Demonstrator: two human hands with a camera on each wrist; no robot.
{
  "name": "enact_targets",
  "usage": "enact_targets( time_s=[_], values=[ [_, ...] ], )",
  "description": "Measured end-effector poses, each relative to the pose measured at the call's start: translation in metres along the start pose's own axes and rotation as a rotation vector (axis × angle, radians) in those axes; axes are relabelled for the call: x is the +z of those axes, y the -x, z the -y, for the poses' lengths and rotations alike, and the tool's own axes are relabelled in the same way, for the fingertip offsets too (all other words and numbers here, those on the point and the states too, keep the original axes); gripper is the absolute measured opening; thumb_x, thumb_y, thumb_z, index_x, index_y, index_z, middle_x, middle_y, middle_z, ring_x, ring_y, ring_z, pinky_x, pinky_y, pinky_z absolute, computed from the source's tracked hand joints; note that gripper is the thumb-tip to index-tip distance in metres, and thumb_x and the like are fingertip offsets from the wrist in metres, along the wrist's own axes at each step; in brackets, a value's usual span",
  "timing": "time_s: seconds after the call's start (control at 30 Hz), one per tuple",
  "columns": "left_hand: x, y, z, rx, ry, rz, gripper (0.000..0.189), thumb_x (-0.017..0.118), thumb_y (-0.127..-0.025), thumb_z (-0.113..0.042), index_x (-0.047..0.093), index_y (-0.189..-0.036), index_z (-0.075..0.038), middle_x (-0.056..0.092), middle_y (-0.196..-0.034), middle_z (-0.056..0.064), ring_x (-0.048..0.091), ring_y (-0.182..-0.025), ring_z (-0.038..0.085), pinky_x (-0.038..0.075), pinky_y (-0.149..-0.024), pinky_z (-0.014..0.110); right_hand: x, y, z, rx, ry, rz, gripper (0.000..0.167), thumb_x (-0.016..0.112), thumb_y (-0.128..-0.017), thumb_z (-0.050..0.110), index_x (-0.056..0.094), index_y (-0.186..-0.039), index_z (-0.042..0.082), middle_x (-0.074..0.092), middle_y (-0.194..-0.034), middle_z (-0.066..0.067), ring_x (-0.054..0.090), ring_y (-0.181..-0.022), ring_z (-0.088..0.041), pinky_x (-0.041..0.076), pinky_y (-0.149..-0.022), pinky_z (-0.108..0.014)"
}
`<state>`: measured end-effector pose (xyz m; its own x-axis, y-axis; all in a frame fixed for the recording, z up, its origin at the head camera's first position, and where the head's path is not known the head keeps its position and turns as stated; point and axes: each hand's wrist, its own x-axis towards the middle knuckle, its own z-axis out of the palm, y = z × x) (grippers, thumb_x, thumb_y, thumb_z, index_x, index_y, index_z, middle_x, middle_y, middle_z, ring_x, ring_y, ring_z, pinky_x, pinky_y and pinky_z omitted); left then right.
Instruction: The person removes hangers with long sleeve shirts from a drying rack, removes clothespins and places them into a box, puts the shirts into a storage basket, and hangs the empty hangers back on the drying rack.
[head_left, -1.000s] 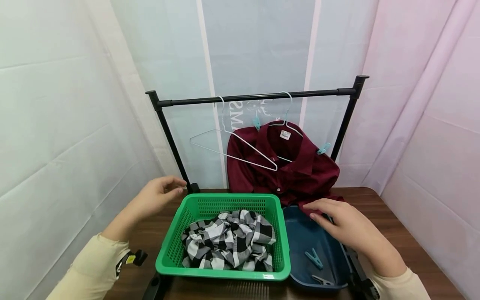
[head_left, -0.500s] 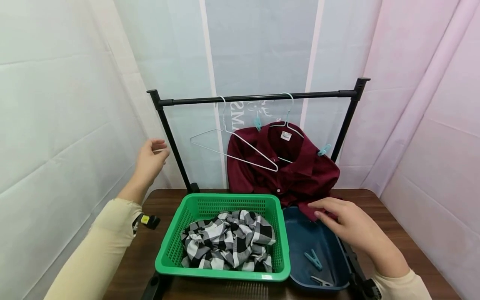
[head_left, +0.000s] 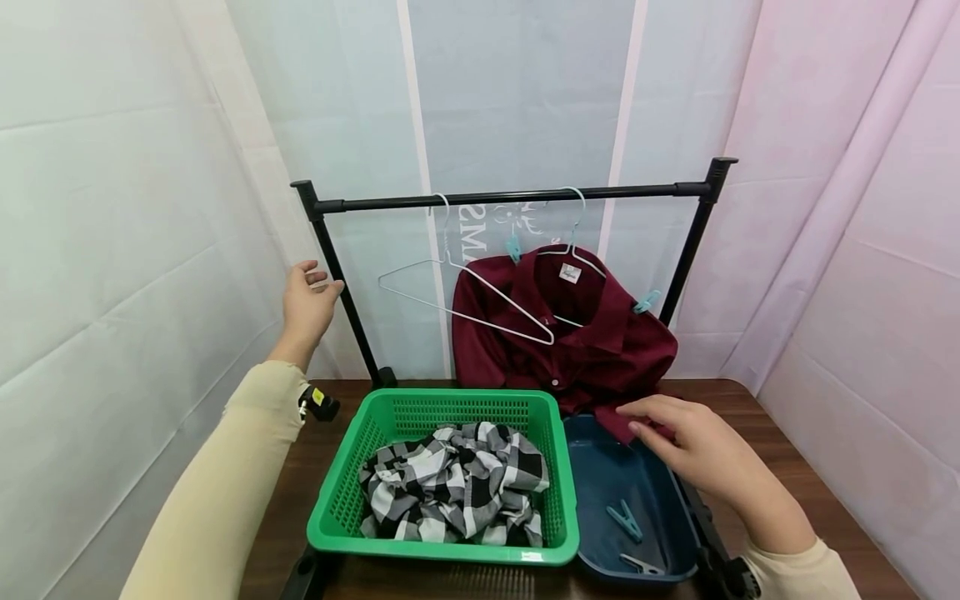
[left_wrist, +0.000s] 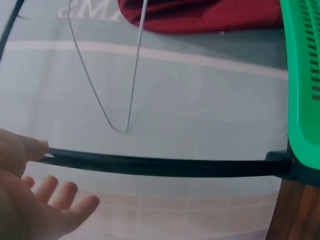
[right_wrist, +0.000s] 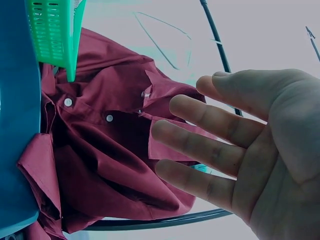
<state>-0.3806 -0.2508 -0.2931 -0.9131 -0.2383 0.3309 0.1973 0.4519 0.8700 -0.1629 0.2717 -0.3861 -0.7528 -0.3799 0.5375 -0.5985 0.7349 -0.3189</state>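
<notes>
My left hand (head_left: 309, 304) is raised at the rack's left black post (head_left: 341, 283), its thumb right at the post and its other fingers loosely bent. In the left wrist view the thumb overlaps the post (left_wrist: 165, 166) while the fingers lie apart below it. My right hand (head_left: 693, 446) hovers over the blue tray's (head_left: 600, 467) right side with relaxed, spread fingers and holds nothing. Just beyond it a maroon shirt (head_left: 495, 333) hangs on a hanger, with light blue clothespins (head_left: 646, 302) at its shoulders. A bare white hanger (head_left: 498, 327) hangs left of the shirt.
A green basket (head_left: 442, 550) with a crumpled black-and-white checked garment (head_left: 465, 479) stands in front of the rack. In the blue tray lie a blue clothespin (head_left: 624, 521) and a grey one (head_left: 641, 564). The black rail (head_left: 502, 197) spans above; pale curtains surround the wooden table (head_left: 757, 467).
My left hand has risen from beside the basket's back left corner to the rack's left post. The right hand has stayed nearly still.
</notes>
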Motion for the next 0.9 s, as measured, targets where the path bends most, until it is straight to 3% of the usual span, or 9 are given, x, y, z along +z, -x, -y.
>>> enact_targets(
  time_s=[0.17, 0.47, 0.57, 0.73, 0.9],
  values=[
    [0.006, -0.006, 0.004, 0.028, -0.005, 0.009, 0.065, 0.064, -0.102, -0.019, 0.033, -0.158, -0.009, 0.049, -0.149, 0.020, 0.054, -0.134, 0.033, 0.049, -0.105, 0.045, -0.001, -0.001, 0.000, -0.004, 0.006, -0.011, 0.036, 0.077, -0.091, 0.005, 0.073, -0.119, 0.027, 0.073, -0.111, 0.010, 0.056, -0.081, 0.003, 0.048, -0.068, -0.019],
    [0.010, -0.014, 0.011, 0.051, -0.067, 0.056, 0.054, 0.064, -0.102, -0.015, 0.041, -0.150, -0.003, 0.054, -0.133, 0.021, 0.061, -0.123, 0.032, 0.056, -0.074, 0.025, -0.003, -0.001, -0.004, 0.036, 0.046, -0.031, 0.029, 0.076, -0.093, 0.009, 0.074, -0.118, 0.023, 0.074, -0.111, 0.009, 0.059, -0.085, 0.001, 0.054, -0.072, -0.026],
    [0.009, -0.016, 0.014, 0.053, -0.105, 0.072, 0.053, 0.063, -0.103, -0.017, 0.041, -0.149, -0.002, 0.053, -0.133, 0.021, 0.060, -0.123, 0.032, 0.057, -0.075, 0.026, -0.003, -0.001, -0.006, 0.057, 0.058, -0.043, 0.027, 0.075, -0.093, 0.010, 0.075, -0.117, 0.023, 0.074, -0.112, 0.007, 0.062, -0.089, -0.002, 0.055, -0.075, -0.025],
    [0.009, -0.021, 0.016, 0.062, -0.148, 0.092, 0.048, 0.061, -0.104, -0.018, 0.043, -0.146, -0.002, 0.055, -0.132, 0.022, 0.061, -0.121, 0.033, 0.057, -0.075, 0.027, -0.003, -0.001, -0.010, 0.074, 0.062, -0.087, 0.026, 0.075, -0.093, 0.010, 0.075, -0.116, 0.024, 0.075, -0.112, 0.005, 0.066, -0.094, -0.005, 0.049, -0.079, -0.011],
    [0.010, -0.025, 0.013, 0.076, -0.208, 0.113, 0.041, 0.059, -0.104, -0.018, 0.047, -0.140, 0.000, 0.058, -0.129, 0.023, 0.062, -0.118, 0.034, 0.058, -0.077, 0.031, -0.007, -0.001, -0.017, 0.106, -0.004, -0.144, 0.025, 0.074, -0.094, 0.008, 0.076, -0.115, 0.022, 0.076, -0.111, 0.001, 0.064, -0.091, 0.005, 0.048, -0.074, -0.006]
  ],
)
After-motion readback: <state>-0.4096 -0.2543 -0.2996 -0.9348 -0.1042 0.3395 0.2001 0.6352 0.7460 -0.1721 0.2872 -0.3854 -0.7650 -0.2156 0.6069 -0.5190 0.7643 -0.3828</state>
